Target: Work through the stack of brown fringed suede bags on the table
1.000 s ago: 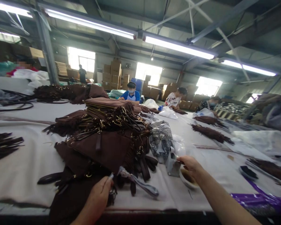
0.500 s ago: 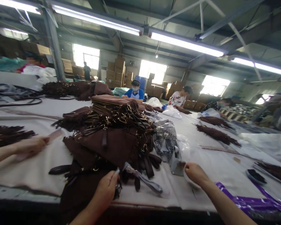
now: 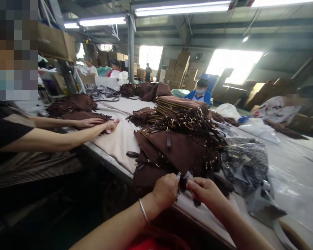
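My left hand (image 3: pixel 165 189), a silver bangle on its wrist, is closed with a bit of clear plastic (image 3: pixel 178 176) showing at its fingertips. Close beside it, my right hand (image 3: pixel 205 191) pinches a crumpled plastic wrapping (image 3: pixel 189 175). A dark strap end hangs below the right fingers; whether it belongs to the wrapping I cannot tell. Both hands are at the table's front edge, before a tall pile of brown fringed bags (image 3: pixel 177 146) with gold clasps and zips. What lies inside my closed fingers is hidden.
On the left, a co-worker's hands (image 3: pixel 101 125) rest by a brown fringed piece on the table (image 3: pixel 114 144). Grey patterned material in clear plastic (image 3: pixel 243 163) lies right of the pile. A roll of tape (image 3: pixel 289 232) is at the lower right. Other people work farther back.
My view has turned left, bringing the co-worker into sight. My right hand has left the tape roll and come beside my left hand, now pinching the plastic wrapping.
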A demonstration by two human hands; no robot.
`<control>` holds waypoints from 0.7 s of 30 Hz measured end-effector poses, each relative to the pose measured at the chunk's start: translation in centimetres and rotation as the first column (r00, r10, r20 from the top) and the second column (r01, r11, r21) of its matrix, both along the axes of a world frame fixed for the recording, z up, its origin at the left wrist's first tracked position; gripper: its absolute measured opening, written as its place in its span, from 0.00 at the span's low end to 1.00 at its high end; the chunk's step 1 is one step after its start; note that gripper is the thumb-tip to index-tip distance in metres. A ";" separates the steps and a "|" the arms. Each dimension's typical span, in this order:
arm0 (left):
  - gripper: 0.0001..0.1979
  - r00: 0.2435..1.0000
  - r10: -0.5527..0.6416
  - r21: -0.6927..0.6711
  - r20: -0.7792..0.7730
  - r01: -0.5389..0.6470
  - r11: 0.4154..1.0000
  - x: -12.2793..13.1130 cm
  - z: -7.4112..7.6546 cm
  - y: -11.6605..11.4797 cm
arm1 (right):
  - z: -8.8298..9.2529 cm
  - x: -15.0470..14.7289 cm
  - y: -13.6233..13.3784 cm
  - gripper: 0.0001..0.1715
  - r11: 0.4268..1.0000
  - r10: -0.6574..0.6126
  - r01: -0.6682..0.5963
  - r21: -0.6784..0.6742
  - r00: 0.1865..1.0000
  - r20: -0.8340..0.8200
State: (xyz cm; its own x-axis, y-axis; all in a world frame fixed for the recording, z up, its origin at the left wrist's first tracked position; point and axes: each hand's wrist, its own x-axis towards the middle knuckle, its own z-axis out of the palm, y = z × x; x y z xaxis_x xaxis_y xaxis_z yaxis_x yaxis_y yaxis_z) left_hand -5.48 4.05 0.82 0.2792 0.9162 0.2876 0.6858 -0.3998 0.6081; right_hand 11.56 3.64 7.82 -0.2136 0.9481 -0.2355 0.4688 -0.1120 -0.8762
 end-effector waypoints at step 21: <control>0.14 0.969 -0.018 0.061 -0.247 0.034 0.998 -1.3 -0.6 -0.1 | -2.7 -3.9 3.6 0.25 0.977 -0.154 0.177 -0.119 0.972 0.179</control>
